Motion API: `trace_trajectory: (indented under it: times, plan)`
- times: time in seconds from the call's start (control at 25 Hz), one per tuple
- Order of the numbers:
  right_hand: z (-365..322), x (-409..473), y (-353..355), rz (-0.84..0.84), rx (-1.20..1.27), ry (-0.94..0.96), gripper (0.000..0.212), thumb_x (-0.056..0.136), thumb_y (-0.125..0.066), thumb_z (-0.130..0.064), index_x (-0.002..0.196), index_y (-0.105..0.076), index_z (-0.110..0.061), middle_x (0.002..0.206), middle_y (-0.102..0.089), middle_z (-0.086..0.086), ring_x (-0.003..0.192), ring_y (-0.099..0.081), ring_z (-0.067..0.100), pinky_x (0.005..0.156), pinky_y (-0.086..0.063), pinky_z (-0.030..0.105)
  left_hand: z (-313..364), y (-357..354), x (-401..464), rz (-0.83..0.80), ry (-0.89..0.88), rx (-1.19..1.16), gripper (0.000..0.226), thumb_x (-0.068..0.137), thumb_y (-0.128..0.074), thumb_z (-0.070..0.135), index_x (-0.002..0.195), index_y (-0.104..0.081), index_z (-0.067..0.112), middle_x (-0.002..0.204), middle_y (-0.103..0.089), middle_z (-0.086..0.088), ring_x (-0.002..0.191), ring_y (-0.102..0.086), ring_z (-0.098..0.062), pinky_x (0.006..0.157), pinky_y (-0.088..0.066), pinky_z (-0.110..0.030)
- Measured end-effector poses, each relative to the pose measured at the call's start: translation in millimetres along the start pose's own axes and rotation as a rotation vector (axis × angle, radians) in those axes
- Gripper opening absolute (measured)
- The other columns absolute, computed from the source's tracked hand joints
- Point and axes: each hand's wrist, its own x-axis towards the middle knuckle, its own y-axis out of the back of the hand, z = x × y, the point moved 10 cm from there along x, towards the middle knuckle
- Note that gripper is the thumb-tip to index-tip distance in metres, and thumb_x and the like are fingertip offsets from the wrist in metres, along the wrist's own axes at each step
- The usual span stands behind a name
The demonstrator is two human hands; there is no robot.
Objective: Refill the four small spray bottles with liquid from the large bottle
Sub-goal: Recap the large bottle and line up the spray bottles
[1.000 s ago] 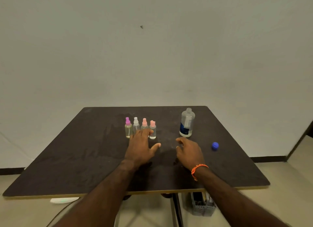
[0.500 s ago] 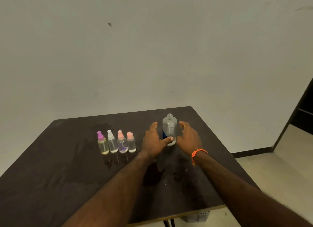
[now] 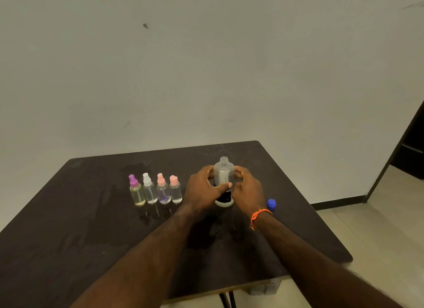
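The large clear bottle with a dark blue label stands upright and uncapped on the dark table. My left hand wraps its left side with the thumb across the front. My right hand holds its right side. To the left stands a row of small spray bottles: a purple-topped one, a white-topped one and two pink-topped ones, all capped and holding some liquid.
A blue cap lies on the table just right of my right wrist, which wears an orange band. The table's right edge is close by. A dark doorway opens at the far right, above tiled floor.
Both hands left the tabletop in front of me and closed around the large bottle. The view swung right, so the small bottles now sit further left.
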Motion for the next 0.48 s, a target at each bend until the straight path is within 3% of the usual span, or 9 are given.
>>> trace_trajectory:
  times: [0.28,0.36,0.48]
  plan:
    - [-27.0,-78.0,-10.4,-0.072,0.000,0.071,0.052,0.089,-0.059,-0.001,0.137,-0.051,-0.019,0.132,-0.063,0.001,0.116,-0.062,0.018,0.096,-0.056,0.039,-2.1,43.0,-79.5,0.013,-0.025,0.126,0.065,0.070,-0.090,0.059,0.114,-0.055,0.026,0.104,-0.064,0.013,0.092,-0.062,-0.002,0.076,-0.054,-0.023]
    - [-32.3,-90.9,-13.6,-0.082,0.005,0.092,0.051,0.090,-0.060,-0.002,0.137,-0.051,-0.019,0.132,-0.062,0.002,0.113,-0.063,0.016,0.095,-0.056,0.039,-4.3,48.8,-90.1,-0.017,-0.023,0.124,0.066,0.071,-0.089,0.060,0.115,-0.052,0.027,0.107,-0.065,0.012,0.095,-0.064,-0.006,0.080,-0.059,-0.028]
    - [-36.9,-100.2,-17.7,-0.112,-0.001,0.129,0.050,0.092,-0.059,-0.004,0.139,-0.049,-0.021,0.133,-0.061,0.002,0.109,-0.065,0.014,0.094,-0.056,0.039,-7.5,46.7,-99.1,-0.075,-0.026,0.042,0.078,0.075,-0.089,0.055,0.137,-0.051,0.028,0.130,-0.064,0.009,0.115,-0.063,-0.010,0.094,-0.054,-0.025]
